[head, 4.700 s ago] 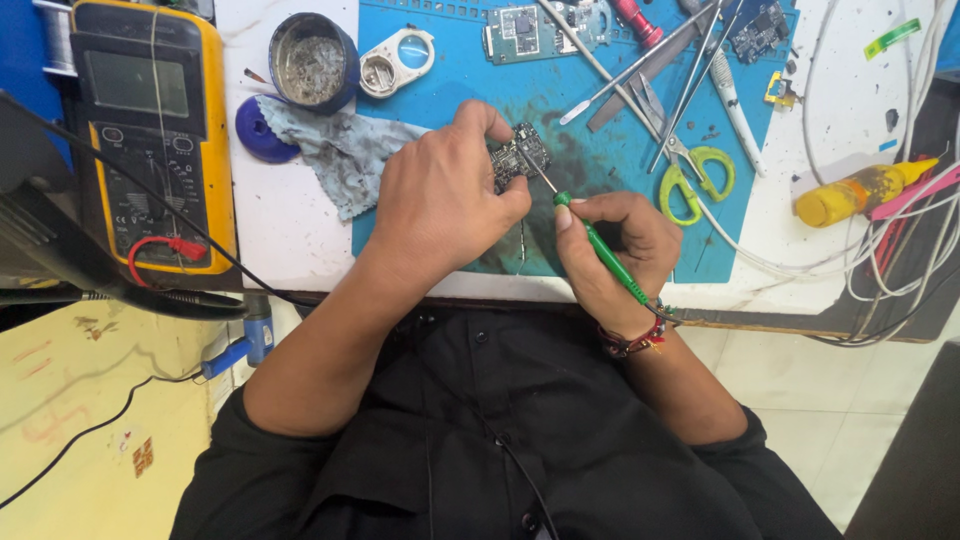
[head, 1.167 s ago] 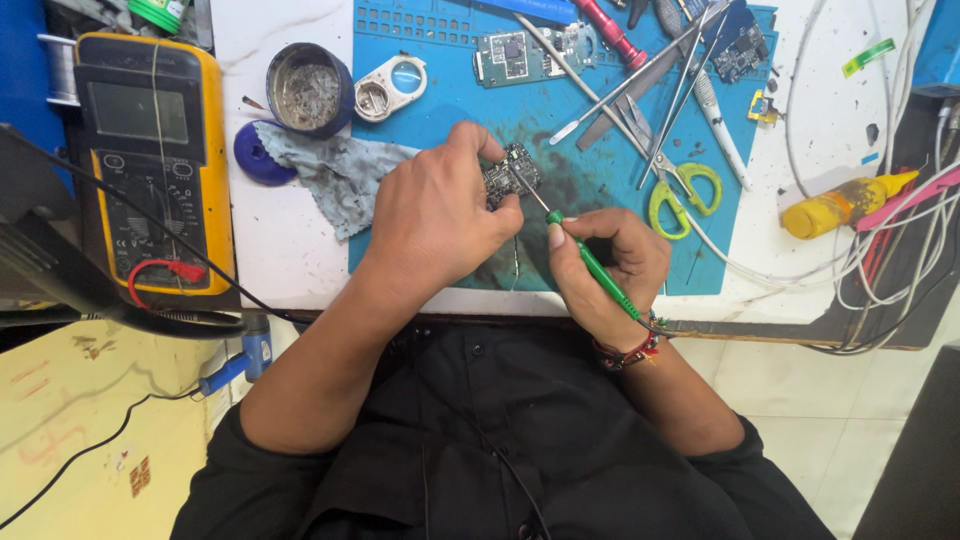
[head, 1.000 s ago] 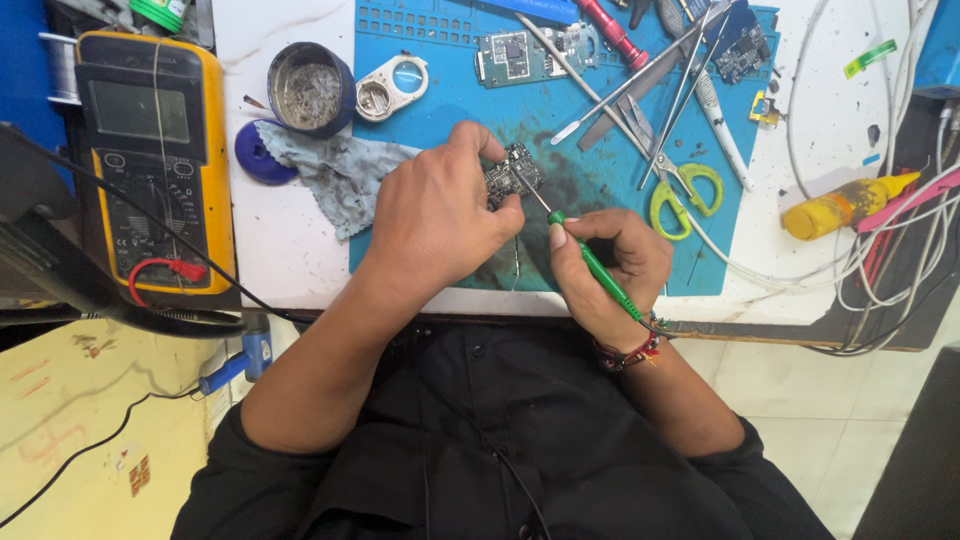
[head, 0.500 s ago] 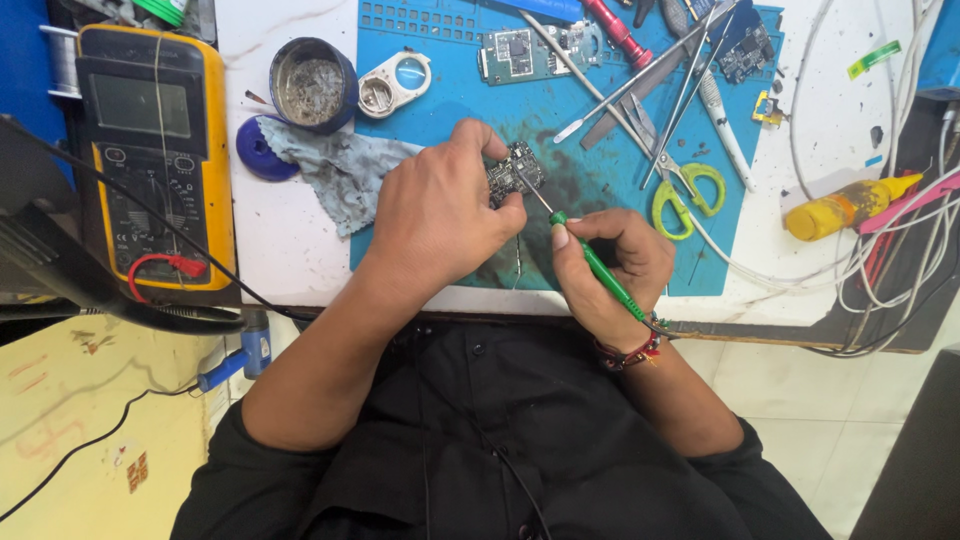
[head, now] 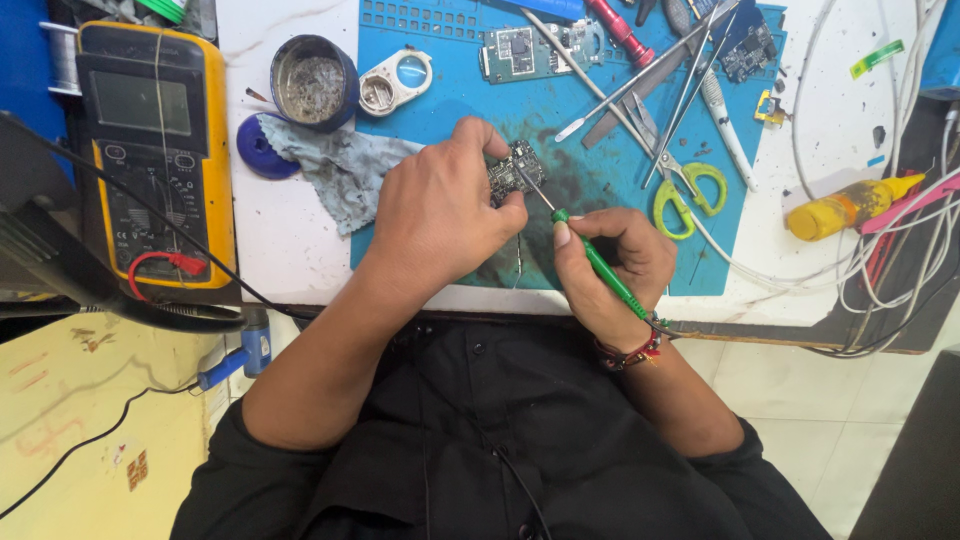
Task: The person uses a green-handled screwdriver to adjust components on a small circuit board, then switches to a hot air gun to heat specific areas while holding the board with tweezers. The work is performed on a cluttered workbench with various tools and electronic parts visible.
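My left hand pinches a small dark circuit board and holds it just above the blue work mat. In my right hand is a thin green-handled screwdriver, gripped like a pen. Its metal tip rests on the circuit board next to my left fingertips. Most of the board is hidden under my left fingers.
A yellow multimeter lies at the left with a black lead. Behind my hands are a round tin, a grey rag, another circuit board, tweezers, green-handled scissors, a yellow bottle and tangled cables at the right.
Both hands stay at the board; the screwdriver tip has shifted only slightly on it. The view has drifted a little.
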